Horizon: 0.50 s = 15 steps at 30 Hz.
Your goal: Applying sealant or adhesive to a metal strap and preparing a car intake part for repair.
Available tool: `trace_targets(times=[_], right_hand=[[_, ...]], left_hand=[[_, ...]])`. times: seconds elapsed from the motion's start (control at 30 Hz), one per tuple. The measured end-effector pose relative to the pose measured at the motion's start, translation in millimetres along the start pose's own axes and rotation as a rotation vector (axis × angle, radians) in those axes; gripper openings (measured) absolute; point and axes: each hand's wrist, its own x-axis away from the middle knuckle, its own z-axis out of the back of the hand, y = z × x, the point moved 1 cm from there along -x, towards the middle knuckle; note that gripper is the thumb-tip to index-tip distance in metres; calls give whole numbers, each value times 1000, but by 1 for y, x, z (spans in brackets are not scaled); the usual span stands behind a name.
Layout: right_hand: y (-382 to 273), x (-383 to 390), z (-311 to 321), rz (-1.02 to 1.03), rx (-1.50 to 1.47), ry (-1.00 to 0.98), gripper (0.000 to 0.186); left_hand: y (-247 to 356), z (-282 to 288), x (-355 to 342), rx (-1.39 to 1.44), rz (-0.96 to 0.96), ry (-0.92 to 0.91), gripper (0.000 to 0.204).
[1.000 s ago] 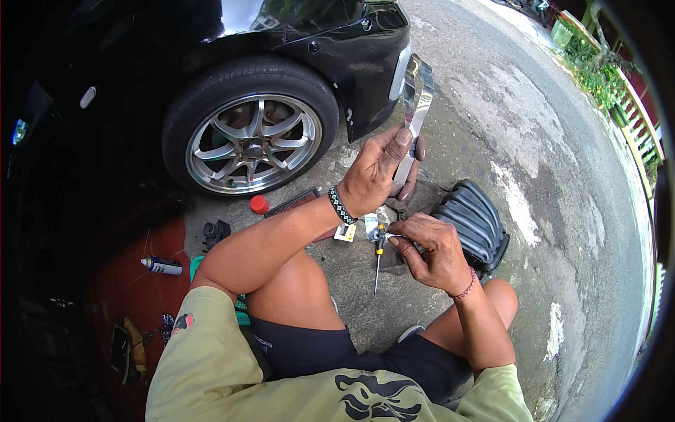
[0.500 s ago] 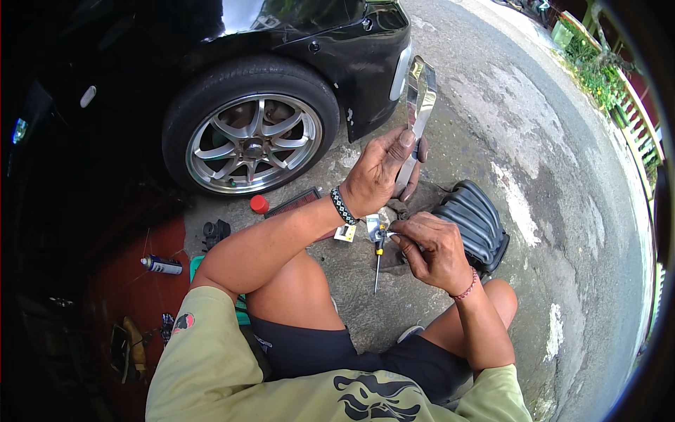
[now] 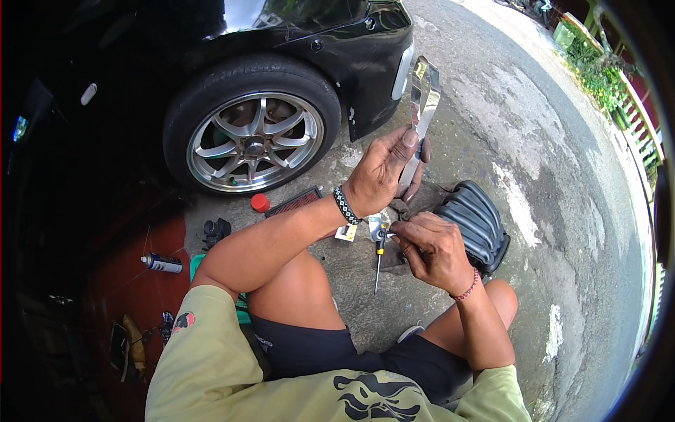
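My left hand [image 3: 380,172] is closed round a shiny silver metal strip [image 3: 424,98], holding it raised. The strip has a mirror-like face and its upper end looks folded or looped; its lower part runs between thumb and fingers. Lower and to the right, my right hand [image 3: 436,246] is pinched, thumb against fingers. A small pale bit shows at its fingertips, too small to name. Just left of those fingertips is a screwdriver [image 3: 380,247] with a yellow and black handle, its shaft toward me. Small packets, a yellow and white one [image 3: 346,233] among them, lie nearby.
A black car with a silver-spoked wheel [image 3: 254,146] stands ahead. A ribbed black plastic part [image 3: 472,224] lies right, by a dark cloth. Left are a red cap [image 3: 260,203], a flat air filter [image 3: 295,202], a black part [image 3: 216,232], a spray can [image 3: 162,264] and a green crate [image 3: 197,266].
Both hands keep their holds almost unmoved. The metal strip has turned slightly in my left hand, and the whole view has shifted a little.
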Motion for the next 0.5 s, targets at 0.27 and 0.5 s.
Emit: trace_targets(times=[0.27, 0.5], right_hand=[[1, -2, 0, 24, 61, -6, 16], [1, 0, 3, -118, 46, 60, 13]], left_hand=[[10, 5, -1, 4, -38, 54, 57], [14, 9, 0, 25, -82, 104, 58]])
